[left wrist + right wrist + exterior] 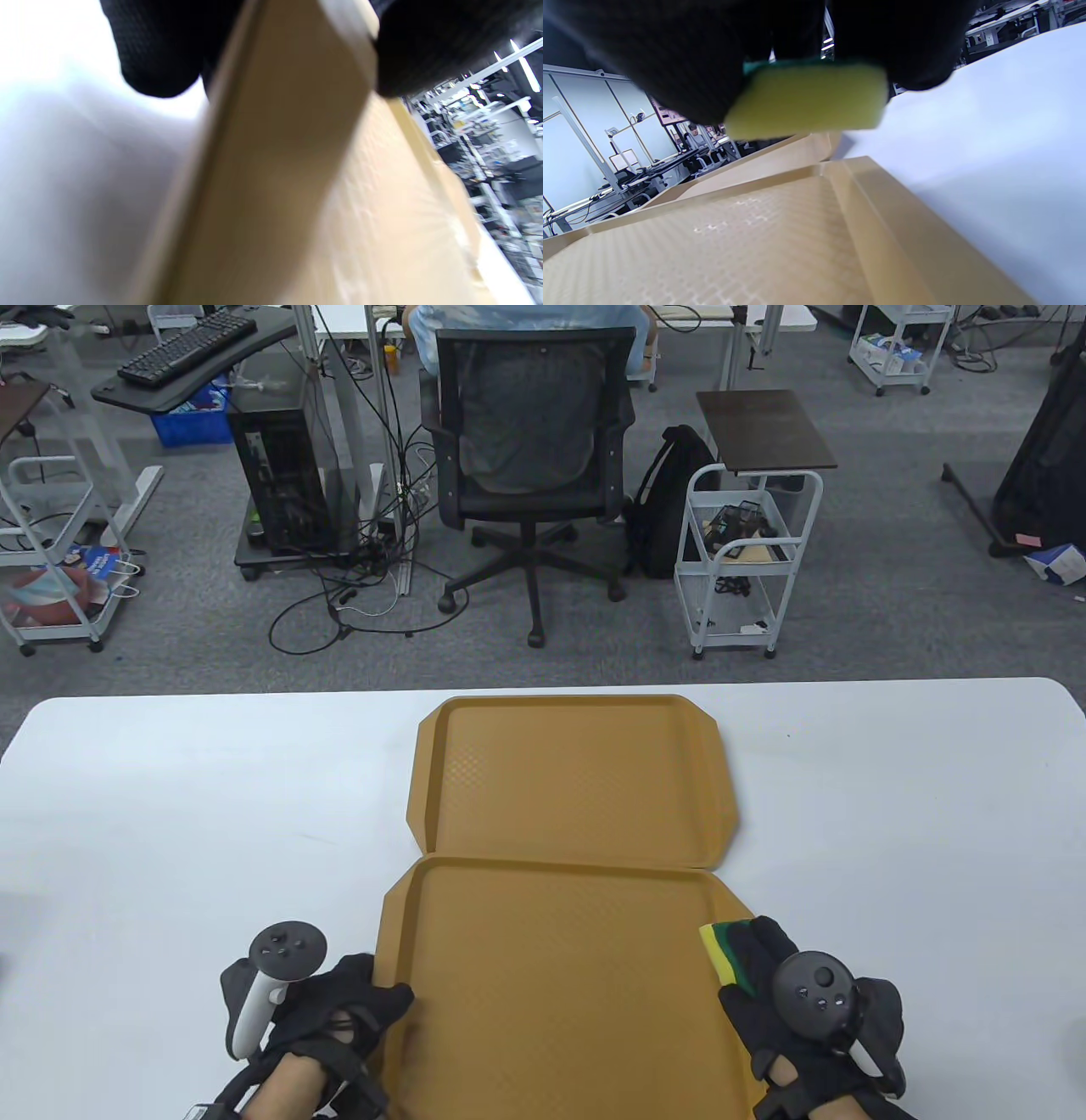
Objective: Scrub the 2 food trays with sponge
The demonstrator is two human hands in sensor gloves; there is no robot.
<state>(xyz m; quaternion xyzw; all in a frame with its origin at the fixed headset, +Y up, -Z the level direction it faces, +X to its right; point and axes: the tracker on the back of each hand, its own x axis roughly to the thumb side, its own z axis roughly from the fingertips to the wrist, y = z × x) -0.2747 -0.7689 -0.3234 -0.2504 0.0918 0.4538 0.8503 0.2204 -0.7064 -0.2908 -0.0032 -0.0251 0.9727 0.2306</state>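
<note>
Grey carpet floor (891,585). Black mesh chair (530,449) past white table (170,814), someone sitting in it. PC tower (276,479) left with cable mess, backpack (670,504) beside white cart (747,560) right.

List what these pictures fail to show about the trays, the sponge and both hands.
- Near tray: its near edge is cut off by the bottom of the table view.
- Sponge: mostly covered by the right hand; whether it touches the tray is unclear in the right wrist view.
- Left hand: left wrist view is blurred, so its grip on the tray rim is hard to read.
- Dirt on either tray, including the far tray: too fine to see.
</note>
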